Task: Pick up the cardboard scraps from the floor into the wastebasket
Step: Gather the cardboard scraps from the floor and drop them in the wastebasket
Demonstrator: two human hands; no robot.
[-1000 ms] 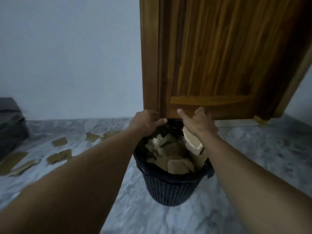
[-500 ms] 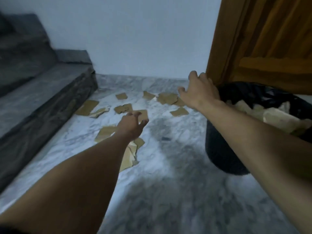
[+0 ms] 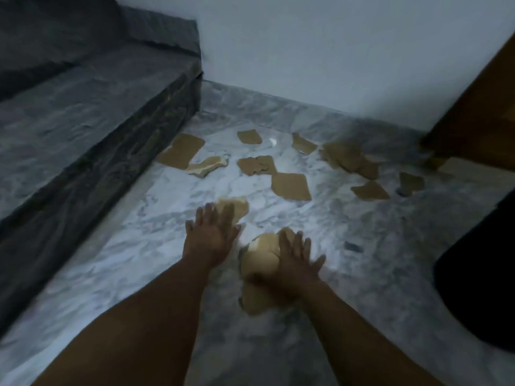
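Several brown cardboard scraps lie scattered on the marble floor point(image 3: 362, 246). My left hand point(image 3: 213, 235) reaches down with fingers spread over a small scrap point(image 3: 238, 206); its fingertips overlap the scrap's near edge. My right hand point(image 3: 296, 260) is spread flat over a large crumpled scrap point(image 3: 257, 263) that runs back under my wrist. Farther off lie a square scrap point(image 3: 291, 186) and a big flat scrap point(image 3: 181, 150) by the step. The black wastebasket point(image 3: 479, 288) shows only as a dark side at the right edge.
A dark stone step point(image 3: 83, 129) runs along the left side of the floor. A white wall point(image 3: 320, 51) closes the back. A wooden door point(image 3: 479, 121) stands at the far right, with more scraps near its foot.
My view has swung left from the wastebasket to the floor. Both hands left the basket rim and came down onto the nearest scraps, fingers now spread.
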